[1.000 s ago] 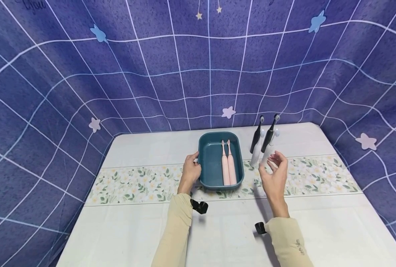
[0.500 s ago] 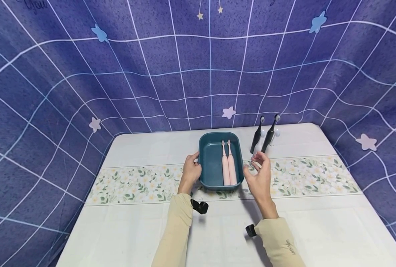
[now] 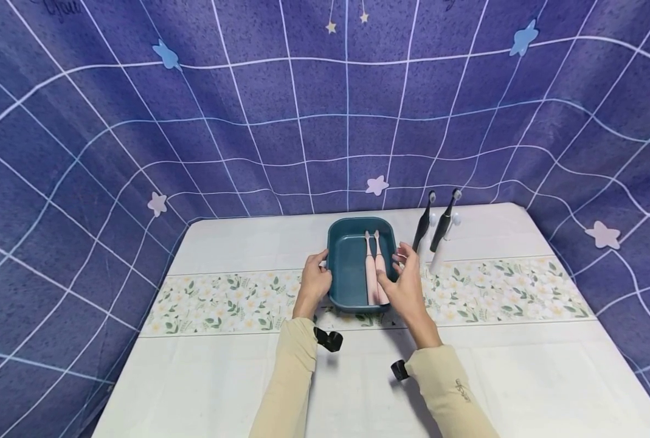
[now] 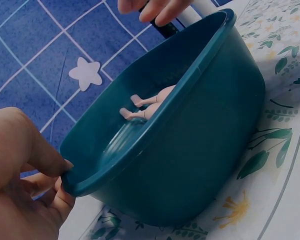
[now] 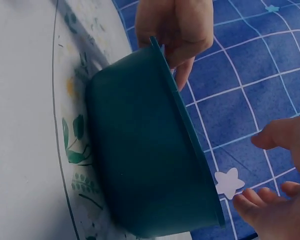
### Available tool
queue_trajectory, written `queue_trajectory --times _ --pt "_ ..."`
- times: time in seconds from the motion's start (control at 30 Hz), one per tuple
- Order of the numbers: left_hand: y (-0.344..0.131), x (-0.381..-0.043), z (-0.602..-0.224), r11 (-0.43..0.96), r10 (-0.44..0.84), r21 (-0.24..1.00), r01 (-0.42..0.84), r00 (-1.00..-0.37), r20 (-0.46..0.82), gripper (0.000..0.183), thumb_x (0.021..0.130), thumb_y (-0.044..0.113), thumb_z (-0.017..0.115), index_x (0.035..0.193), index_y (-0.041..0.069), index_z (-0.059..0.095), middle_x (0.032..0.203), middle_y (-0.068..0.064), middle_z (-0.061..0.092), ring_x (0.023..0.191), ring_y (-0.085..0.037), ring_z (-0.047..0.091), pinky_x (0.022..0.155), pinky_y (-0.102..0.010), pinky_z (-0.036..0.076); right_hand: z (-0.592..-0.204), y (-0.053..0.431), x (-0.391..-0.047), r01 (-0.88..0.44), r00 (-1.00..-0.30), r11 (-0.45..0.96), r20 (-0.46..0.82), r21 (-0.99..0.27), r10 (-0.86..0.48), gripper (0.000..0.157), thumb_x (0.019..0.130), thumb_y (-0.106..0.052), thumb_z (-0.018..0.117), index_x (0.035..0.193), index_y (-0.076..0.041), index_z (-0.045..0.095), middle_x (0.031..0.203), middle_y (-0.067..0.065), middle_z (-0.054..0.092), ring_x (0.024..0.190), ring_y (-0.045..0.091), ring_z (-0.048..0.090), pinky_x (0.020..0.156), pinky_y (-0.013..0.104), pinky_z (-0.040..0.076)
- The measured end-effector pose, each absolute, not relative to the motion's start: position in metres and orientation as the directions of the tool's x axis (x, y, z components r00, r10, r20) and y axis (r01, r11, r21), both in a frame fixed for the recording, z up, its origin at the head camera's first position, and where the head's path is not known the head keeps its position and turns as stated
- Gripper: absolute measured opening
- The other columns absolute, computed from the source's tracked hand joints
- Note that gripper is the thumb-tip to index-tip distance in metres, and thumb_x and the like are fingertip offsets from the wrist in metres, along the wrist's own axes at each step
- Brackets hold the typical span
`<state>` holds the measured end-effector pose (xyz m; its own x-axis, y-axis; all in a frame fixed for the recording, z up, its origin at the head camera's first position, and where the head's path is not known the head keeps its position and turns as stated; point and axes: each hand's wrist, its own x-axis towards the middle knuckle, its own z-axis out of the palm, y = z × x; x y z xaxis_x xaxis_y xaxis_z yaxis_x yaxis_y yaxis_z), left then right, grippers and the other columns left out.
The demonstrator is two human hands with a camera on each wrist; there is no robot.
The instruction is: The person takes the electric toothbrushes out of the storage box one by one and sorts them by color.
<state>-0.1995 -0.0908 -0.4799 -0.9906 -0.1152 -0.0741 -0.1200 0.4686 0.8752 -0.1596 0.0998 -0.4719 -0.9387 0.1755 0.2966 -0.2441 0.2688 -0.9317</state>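
A dark teal plastic basin [image 3: 349, 271] sits on the table, with two pink electric toothbrushes [image 3: 371, 280] lying side by side in its right half. My left hand [image 3: 315, 281] pinches the basin's left rim; the left wrist view shows the thumb on top and fingers below. Over the right rim hovers my right hand [image 3: 407, 286], its thumb and fingers apart and holding nothing. In the right wrist view the right hand [image 5: 277, 200] stays clear of the basin wall [image 5: 140, 145].
Right of the basin stand two black electric toothbrushes [image 3: 442, 226] and two white ones [image 3: 437, 258], one mostly hidden by my right hand. The white table [image 3: 221, 377] has a floral band. A blue gridded curtain [image 3: 259, 140] hangs behind and at both sides.
My right hand has moved left, from beside the white toothbrushes to over the basin's right edge. My left hand and the basin have stayed in place.
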Motion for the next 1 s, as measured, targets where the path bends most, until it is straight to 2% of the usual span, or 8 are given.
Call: queue_trajectory --times 0.27,0.43,0.7,1.0 --pt "-0.09 -0.2 -0.478 0.462 -0.117 0.881 -0.104 -0.992 -0.056 0.053 0.09 -0.003 0.046 0.142 0.009 0.047 0.134 -0.01 0.048 0.086 -0.018 0.047 0.075 -0.029 0.037 -0.473 0.096 -0.166 -0.146 -0.984 0.275 0.168 -0.95 0.059 0.079 0.082 0.002 0.065 0.147 0.004 0.019 0.141 0.027 0.033 0.127 0.039 0.04 0.107 0.049 0.035" --pt "-0.091 -0.2 -0.478 0.459 -0.121 0.882 -0.111 -0.991 -0.062 0.053 0.09 -0.003 0.046 0.142 0.009 0.047 0.133 -0.011 0.048 0.085 -0.018 0.047 0.074 -0.029 0.037 -0.475 0.09 -0.171 -0.084 -0.996 0.359 0.082 -0.93 -0.023 0.08 0.084 -0.004 0.063 0.148 0.005 0.016 0.143 0.029 0.031 0.129 0.042 0.039 0.106 0.049 0.036" --pt "-0.091 -0.2 -0.48 0.457 -0.123 0.881 -0.124 -0.99 -0.075 0.053 0.091 -0.002 0.046 0.143 0.01 0.046 0.134 -0.009 0.048 0.086 -0.017 0.046 0.074 -0.029 0.036 -0.476 0.082 -0.179 0.008 -0.999 0.513 -0.028 -0.858 -0.031 0.076 0.086 -0.013 0.063 0.147 0.005 0.021 0.138 0.029 0.038 0.128 0.04 0.043 0.105 0.051 0.035" --pt "-0.091 -0.2 -0.481 0.457 -0.123 0.882 -0.117 -0.99 -0.068 0.053 0.091 -0.003 0.045 0.143 0.01 0.046 0.133 -0.009 0.048 0.083 -0.017 0.045 0.073 -0.029 0.036 -0.477 0.078 -0.184 0.029 -0.995 0.528 -0.073 -0.848 -0.063 0.074 0.088 -0.015 0.061 0.147 0.005 0.02 0.137 0.029 0.042 0.12 0.036 0.049 0.101 0.049 0.038"
